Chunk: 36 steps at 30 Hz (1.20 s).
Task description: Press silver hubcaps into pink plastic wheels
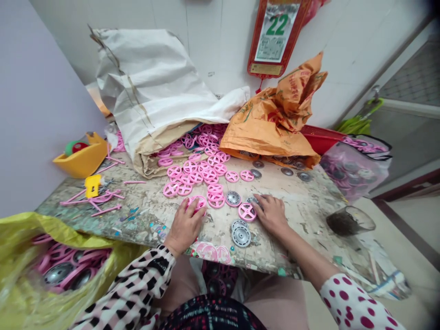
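Left grip [184,228] half-closed on a pink plastic wheel [197,204]; right grip [270,214], loosely open, touches a silver disc [252,200].

Bright even indoor light, soft shadow under the right hand [271,213], wide-angle warping at the edges

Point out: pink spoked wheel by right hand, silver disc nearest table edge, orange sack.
Pink plastic spoked wheel [246,212], head view, hub.
Round silver disc [241,237], head view, centre.
Orange woven sack [275,133], head view, middle.
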### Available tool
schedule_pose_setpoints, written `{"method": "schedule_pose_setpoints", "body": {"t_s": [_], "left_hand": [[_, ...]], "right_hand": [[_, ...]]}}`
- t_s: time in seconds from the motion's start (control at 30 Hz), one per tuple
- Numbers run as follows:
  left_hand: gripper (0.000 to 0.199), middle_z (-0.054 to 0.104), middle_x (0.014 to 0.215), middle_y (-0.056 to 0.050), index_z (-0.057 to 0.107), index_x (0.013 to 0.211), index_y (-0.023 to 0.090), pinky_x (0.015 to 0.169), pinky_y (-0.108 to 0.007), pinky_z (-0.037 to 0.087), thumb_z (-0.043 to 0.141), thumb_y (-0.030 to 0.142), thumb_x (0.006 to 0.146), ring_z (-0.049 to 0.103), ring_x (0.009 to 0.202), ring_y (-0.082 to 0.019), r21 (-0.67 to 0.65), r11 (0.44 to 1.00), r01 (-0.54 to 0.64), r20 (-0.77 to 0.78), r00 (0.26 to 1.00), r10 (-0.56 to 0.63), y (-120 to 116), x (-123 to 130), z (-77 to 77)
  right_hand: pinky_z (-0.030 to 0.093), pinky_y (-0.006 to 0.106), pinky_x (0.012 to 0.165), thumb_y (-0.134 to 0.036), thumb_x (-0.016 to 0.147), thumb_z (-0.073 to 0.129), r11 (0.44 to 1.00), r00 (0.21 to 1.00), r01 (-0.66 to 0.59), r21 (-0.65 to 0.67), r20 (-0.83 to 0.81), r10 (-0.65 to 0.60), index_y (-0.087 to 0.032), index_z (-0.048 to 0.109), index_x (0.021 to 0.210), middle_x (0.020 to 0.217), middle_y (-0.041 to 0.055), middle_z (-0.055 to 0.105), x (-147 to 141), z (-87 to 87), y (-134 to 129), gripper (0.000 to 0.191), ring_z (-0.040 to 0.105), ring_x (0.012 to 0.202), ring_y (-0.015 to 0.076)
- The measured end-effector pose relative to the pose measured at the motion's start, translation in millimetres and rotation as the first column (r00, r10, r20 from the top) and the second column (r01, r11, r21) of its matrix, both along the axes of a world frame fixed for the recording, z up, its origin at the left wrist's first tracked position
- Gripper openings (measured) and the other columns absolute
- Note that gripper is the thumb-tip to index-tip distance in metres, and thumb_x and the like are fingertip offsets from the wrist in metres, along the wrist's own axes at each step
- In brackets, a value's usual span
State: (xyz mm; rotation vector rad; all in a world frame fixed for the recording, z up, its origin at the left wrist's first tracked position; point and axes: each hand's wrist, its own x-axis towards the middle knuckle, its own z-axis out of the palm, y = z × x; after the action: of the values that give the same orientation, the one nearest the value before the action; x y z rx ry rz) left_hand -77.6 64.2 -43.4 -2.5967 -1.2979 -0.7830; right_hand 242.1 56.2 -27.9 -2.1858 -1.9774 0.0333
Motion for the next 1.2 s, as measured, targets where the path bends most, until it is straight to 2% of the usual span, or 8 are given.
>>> {"method": "schedule_pose_setpoints", "body": {"t_s": [0.1,0.27,0.47,0.63,0.8,0.9,1.0,1.2], "left_hand": [[0.038,0.035,0.145,-0.014,0.056,0.126,0.021,0.104,-0.054,0.038,0.049,0.019,0.088,0.031,0.132,-0.033,0.018,1.000,-0.010,0.016,1.000,0.010,-0.4,0.4,-0.3],[0.041,0.036,0.143,-0.013,0.053,0.128,0.023,0.105,-0.055,0.038,0.051,0.018,0.087,0.031,0.133,-0.033,0.026,0.999,-0.022,0.043,0.999,0.021,2.3,1.3,-1.6],[0.040,0.040,0.140,-0.013,0.055,0.126,0.022,0.105,-0.054,0.038,0.055,0.024,0.086,0.033,0.132,-0.033,0.027,0.998,-0.048,0.036,0.998,0.047,5.0,2.0,-0.5],[0.041,0.041,0.139,-0.014,0.055,0.126,0.021,0.105,-0.053,0.038,0.056,0.027,0.085,0.034,0.131,-0.033,0.018,0.997,-0.071,0.021,0.997,0.071,6.3,3.0,-0.6],[0.042,0.039,0.142,-0.013,0.052,0.128,0.023,0.106,-0.053,0.038,0.055,0.028,0.086,0.032,0.133,-0.032,-0.008,0.996,-0.087,0.014,0.996,0.087,6.0,3.3,-0.2],[0.043,0.038,0.142,-0.013,0.050,0.129,0.023,0.106,-0.053,0.038,0.055,0.028,0.086,0.032,0.133,-0.032,-0.008,0.996,-0.086,0.001,0.996,0.086,6.1,4.0,0.7],[0.044,0.037,0.142,-0.013,0.050,0.129,0.022,0.106,-0.053,0.038,0.056,0.028,0.086,0.032,0.133,-0.032,-0.007,0.997,-0.079,-0.009,0.997,0.079,6.4,4.5,1.2],[0.046,0.038,0.142,-0.014,0.048,0.131,0.021,0.106,-0.052,0.038,0.055,0.028,0.086,0.032,0.133,-0.032,-0.009,0.996,-0.090,-0.012,0.996,0.090,5.6,3.7,1.7]], "right_hand": [[0.029,0.044,0.105,-0.052,0.094,0.027,0.997,0.999,0.042,0.071,-0.034,-0.040,-0.026,0.054,0.131,0.127,0.0089,0.053,22.4,-5.3,24.7,0.052,0.045,0.116,0.0254],[0.029,0.036,0.106,-0.046,0.095,0.026,0.979,0.979,0.200,0.027,0.033,-0.201,-0.017,0.049,0.134,0.136,0.0152,0.045,88.5,-10.3,69.1,0.054,0.040,0.127,0.0249],[0.032,0.043,0.102,-0.045,0.095,0.024,0.917,0.916,0.399,0.012,0.030,-0.399,-0.008,0.040,0.139,0.134,0.0228,0.045,165.6,-3.2,101.0,0.060,0.040,0.127,0.0324],[0.027,0.055,0.102,-0.056,0.092,0.021,0.859,0.860,0.511,-0.047,0.014,-0.511,-0.008,0.033,0.144,0.138,0.0275,0.039,199.3,-3.2,122.3,0.072,0.032,0.130,0.0422],[0.031,0.056,0.096,-0.066,0.088,0.020,0.875,0.880,0.473,-0.106,0.017,-0.474,-0.018,0.036,0.145,0.136,0.0246,0.043,179.9,-4.4,139.3,0.076,0.042,0.123,0.0417],[0.031,0.054,0.096,-0.066,0.089,0.020,0.923,0.919,0.385,0.014,0.082,-0.385,-0.018,0.058,0.127,0.123,0.0202,0.055,144.5,1.0,145.1,0.072,0.048,0.114,0.0379],[0.029,0.050,0.098,-0.060,0.091,0.018,0.936,0.937,0.327,0.127,0.084,-0.339,-0.017,0.065,0.116,0.113,0.0182,0.060,110.7,6.4,155.1,0.068,0.048,0.112,0.0335],[0.021,0.063,0.102,-0.071,0.086,0.022,0.990,0.990,0.140,-0.034,-0.003,-0.140,-0.035,0.048,0.134,0.142,0.0090,0.040,75.2,3.3,187.8,0.066,0.031,0.129,0.0375]]}}
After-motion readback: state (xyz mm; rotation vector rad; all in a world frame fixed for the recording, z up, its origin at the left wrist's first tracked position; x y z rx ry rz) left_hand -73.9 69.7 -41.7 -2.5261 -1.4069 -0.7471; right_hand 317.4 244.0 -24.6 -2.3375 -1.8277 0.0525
